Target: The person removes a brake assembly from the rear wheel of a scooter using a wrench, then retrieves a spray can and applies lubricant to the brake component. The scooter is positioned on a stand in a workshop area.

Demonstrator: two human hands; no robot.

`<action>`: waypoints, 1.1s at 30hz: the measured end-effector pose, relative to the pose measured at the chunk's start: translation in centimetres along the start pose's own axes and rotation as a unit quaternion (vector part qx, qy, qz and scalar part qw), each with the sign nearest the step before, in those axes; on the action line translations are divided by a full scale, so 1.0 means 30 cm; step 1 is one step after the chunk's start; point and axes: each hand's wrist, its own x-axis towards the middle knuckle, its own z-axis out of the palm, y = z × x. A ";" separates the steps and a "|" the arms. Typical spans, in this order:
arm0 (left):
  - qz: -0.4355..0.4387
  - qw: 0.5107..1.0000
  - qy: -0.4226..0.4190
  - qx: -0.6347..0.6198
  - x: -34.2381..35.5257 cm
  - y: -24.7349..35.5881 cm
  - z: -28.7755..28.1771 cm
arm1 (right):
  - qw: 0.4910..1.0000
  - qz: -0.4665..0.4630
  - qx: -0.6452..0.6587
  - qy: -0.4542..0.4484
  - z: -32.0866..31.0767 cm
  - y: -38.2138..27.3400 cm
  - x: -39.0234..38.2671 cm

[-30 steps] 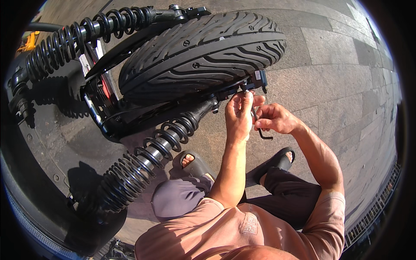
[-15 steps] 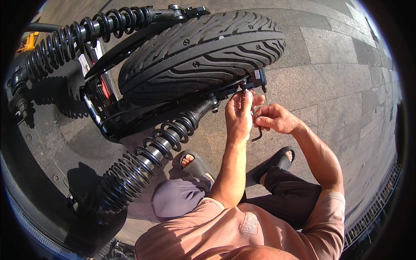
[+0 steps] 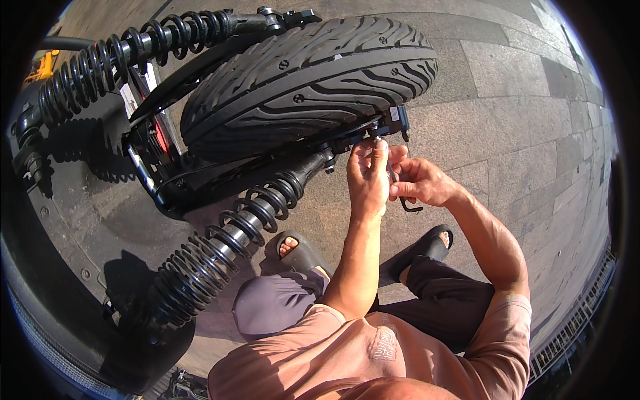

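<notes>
The thick black tire [image 3: 303, 83], its tread cut with wavy grooves, lies slantwise, and both hands work below its right end. The left hand [image 3: 368, 175] is just under the tire's lower edge, thumb raised and fingers curled close together beside a small black block [image 3: 398, 119] with a pale label; its fingertips meet near the metal fittings there, but whether they grip anything, I cannot tell, since the hand hides it. The right hand [image 3: 427, 183], farther below the tire and to the right of the left hand, pinches a dark L-shaped hex key [image 3: 413, 209] between thumb and bent fingers. The key's bent end juts out below these fingers, away from the tire; its upper part runs up beside the left hand, where its tip is hidden.

Below and left of the tire slants a black coil-spring shock [image 3: 227, 241]; a second spring shock [image 3: 127, 55] stands above and left of it. Paving slabs [image 3: 513, 73] spread to the right of the tire, and two dark slippers [image 3: 305, 255] rest on the ground below it.
</notes>
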 end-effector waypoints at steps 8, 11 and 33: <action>-0.024 0.999 0.011 -0.037 -0.008 0.015 0.011 | 1.000 -0.003 -0.026 -0.014 0.010 -0.024 -0.007; -0.051 0.998 0.010 -0.028 -0.007 0.023 0.006 | 0.999 -0.002 -0.033 -0.019 0.007 -0.026 -0.007; -0.005 1.000 0.015 -0.011 -0.001 0.013 0.006 | 0.991 0.056 -0.121 -0.028 0.040 -0.033 -0.016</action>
